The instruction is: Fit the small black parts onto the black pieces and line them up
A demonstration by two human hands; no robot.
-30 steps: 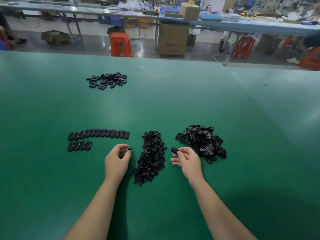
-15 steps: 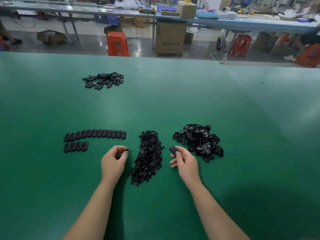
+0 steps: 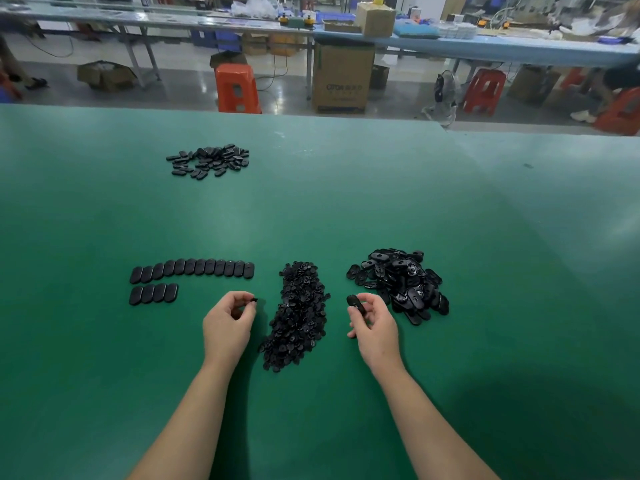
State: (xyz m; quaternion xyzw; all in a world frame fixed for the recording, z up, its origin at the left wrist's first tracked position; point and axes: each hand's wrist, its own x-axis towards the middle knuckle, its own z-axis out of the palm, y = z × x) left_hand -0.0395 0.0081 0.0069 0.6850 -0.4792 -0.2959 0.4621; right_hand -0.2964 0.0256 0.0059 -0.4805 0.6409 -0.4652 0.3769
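Two hands over green table point(image 3: 104, 341), left hand point(image 3: 227, 325) pinching small part point(image 3: 254, 300), right hand point(image 3: 375, 325) gripping oval piece point(image 3: 353, 301)

I have one view only, from the head camera, looking forward and down across the green counter point(image 3: 311, 209). It sits close above both forearms, which enter from the bottom edge. Its wide angle also takes in the workshop floor and far benches along the top.
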